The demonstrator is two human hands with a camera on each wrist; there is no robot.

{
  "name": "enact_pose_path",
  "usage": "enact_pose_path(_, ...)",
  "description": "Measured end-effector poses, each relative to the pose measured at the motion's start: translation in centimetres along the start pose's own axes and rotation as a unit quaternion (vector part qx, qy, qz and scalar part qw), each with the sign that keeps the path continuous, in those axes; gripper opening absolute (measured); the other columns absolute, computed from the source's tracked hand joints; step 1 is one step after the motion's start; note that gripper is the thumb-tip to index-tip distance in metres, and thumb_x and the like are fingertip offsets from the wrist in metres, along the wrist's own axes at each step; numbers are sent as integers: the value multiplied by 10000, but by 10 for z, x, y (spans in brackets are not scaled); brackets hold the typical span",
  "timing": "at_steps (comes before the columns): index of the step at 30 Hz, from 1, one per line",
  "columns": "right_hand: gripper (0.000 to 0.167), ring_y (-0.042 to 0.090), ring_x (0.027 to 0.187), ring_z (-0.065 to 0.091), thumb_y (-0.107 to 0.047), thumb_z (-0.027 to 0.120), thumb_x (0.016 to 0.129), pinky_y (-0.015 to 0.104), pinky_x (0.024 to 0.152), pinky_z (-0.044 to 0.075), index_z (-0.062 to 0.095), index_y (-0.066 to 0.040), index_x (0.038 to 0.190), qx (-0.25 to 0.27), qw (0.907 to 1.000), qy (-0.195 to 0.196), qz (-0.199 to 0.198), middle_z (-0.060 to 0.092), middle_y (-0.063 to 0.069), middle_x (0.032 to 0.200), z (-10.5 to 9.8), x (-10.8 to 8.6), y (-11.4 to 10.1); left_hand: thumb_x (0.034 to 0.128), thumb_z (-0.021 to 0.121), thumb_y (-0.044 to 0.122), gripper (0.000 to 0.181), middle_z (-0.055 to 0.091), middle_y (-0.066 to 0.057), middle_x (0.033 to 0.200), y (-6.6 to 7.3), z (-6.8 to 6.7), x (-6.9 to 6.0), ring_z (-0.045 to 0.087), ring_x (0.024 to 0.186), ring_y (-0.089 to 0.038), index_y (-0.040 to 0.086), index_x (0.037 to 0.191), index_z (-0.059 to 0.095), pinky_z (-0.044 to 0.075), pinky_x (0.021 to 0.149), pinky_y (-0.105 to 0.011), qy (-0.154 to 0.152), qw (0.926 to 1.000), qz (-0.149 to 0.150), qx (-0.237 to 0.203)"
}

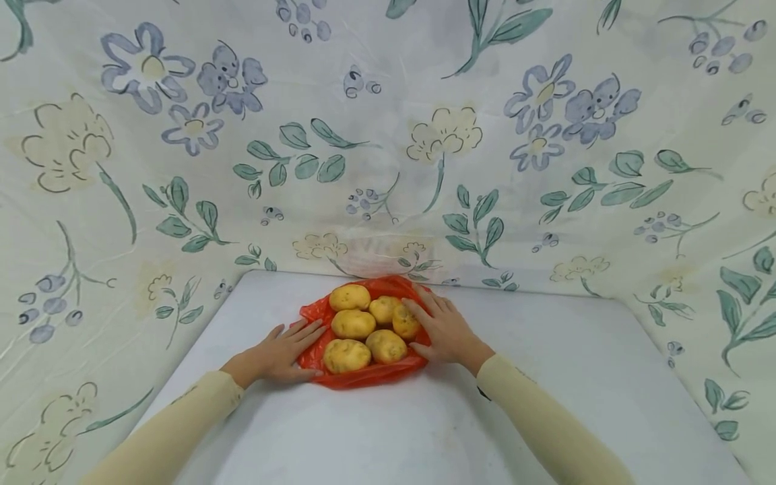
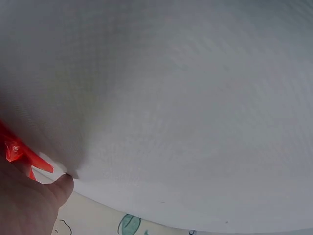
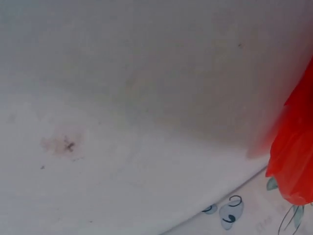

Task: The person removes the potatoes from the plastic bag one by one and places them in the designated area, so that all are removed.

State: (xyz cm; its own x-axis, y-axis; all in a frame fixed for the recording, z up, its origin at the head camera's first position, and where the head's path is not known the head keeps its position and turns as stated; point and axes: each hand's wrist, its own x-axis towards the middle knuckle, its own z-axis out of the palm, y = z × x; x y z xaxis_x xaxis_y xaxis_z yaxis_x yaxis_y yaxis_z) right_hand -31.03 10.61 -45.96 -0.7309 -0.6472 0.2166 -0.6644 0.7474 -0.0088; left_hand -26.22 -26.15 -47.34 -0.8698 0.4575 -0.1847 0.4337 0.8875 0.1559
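Several yellow potatoes lie grouped on a spread red plastic bag in the head view. On the bag's left side, my left hand rests with straight, spread fingers touching the red plastic. My right hand lies at the right side, its fingers extended over the bag's edge and against the rightmost potato. In the left wrist view, part of the left hand shows beside a bit of red bag. The right wrist view has only the red bag at its right edge; the hand is out of sight there.
A white table carries the bag near its back edge. Behind and at both sides hangs a floral cloth with blue flowers and green leaves. A small dark stain marks the table in the right wrist view.
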Motion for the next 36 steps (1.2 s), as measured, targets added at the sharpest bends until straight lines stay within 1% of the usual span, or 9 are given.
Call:
enact_pose_path(2, 847, 325, 1454, 307, -453, 710, 863, 536, 1155, 341, 270, -220, 1549, 225, 9997, -53, -2, 131, 84, 1655, -2, 1, -2, 858, 536, 714, 958, 220, -121, 1646, 0, -1, 1, 171, 1500, -432, 143, 1574, 252, 139, 1134, -731, -10, 10000, 6, -37)
enact_pose_path(5, 866, 318, 1467, 303, -404, 752, 850, 531, 1149, 354, 270, -232, 1549, 447, 9988, -211, 15, 147, 73, 1656, -2, 2, -5, 859, 538, 710, 958, 222, -127, 1644, 1, -1, 1, 174, 1498, -436, 135, 1573, 257, 139, 1130, -736, -2, 10000, 50, -77)
enact_pose_path(9, 881, 305, 1472, 301, -387, 764, 848, 517, 1159, 345, 260, -247, 1557, 463, 9979, -450, 99, 192, 74, 1645, -1, 4, -7, 856, 541, 711, 955, 221, -119, 1646, 1, 0, 1, 172, 1501, -428, 144, 1572, 262, 133, 1133, -734, -36, 9999, 35, -107)
enact_pose_path(11, 872, 310, 1462, 312, -377, 768, 846, 521, 1160, 342, 276, -234, 1552, 486, 9975, -498, 136, 232, 90, 1627, 0, 5, -8, 853, 543, 716, 958, 221, -115, 1647, 2, 1, 1, 169, 1503, -423, 147, 1572, 266, 129, 1135, -733, -66, 9999, 7, -119)
enact_pose_path(13, 866, 311, 1456, 317, -369, 775, 839, 520, 1163, 338, 291, -228, 1543, 567, 9967, -533, 216, 260, 97, 1612, 0, 6, -9, 850, 541, 721, 958, 218, -106, 1649, 2, 0, 0, 161, 1509, -413, 157, 1573, 264, 122, 1142, -726, -100, 9999, -38, -116)
enact_pose_path(21, 908, 308, 1445, 319, -326, 811, 811, 522, 1146, 363, 277, -242, 1539, 895, 9926, -595, 559, 268, 83, 1603, 1, 12, -8, 864, 543, 697, 939, 243, -134, 1636, 3, -5, 2, 184, 1496, -434, 129, 1564, 283, 132, 1126, -742, 32, 9999, 84, -94)
enact_pose_path(27, 950, 319, 1422, 355, -297, 811, 816, 500, 1148, 369, 222, -231, 1559, 1060, 9886, -699, 814, 268, 109, 1583, 7, 13, -5, 873, 537, 696, 938, 220, -137, 1643, 2, -2, 2, 172, 1498, -440, 125, 1568, 270, 124, 1126, -744, 25, 9997, 119, -188)
enact_pose_path(32, 971, 340, 1380, 405, -275, 815, 814, 503, 1128, 394, 201, -253, 1566, 1245, 9862, -695, 838, 277, 140, 1564, 12, 12, -3, 870, 531, 711, 948, 204, -120, 1651, 1, 3, 2, 156, 1507, -426, 139, 1574, 257, 111, 1132, -739, -8, 9998, 78, -209)
enact_pose_path(36, 958, 360, 1365, 417, -266, 814, 815, 519, 1116, 402, 211, -273, 1560, 1313, 9851, -728, 837, 263, 165, 1563, 11, 14, -4, 867, 519, 723, 949, 200, -109, 1653, -1, 3, 3, 152, 1512, -415, 149, 1575, 256, 106, 1139, -731, -4, 9999, 22, -143)
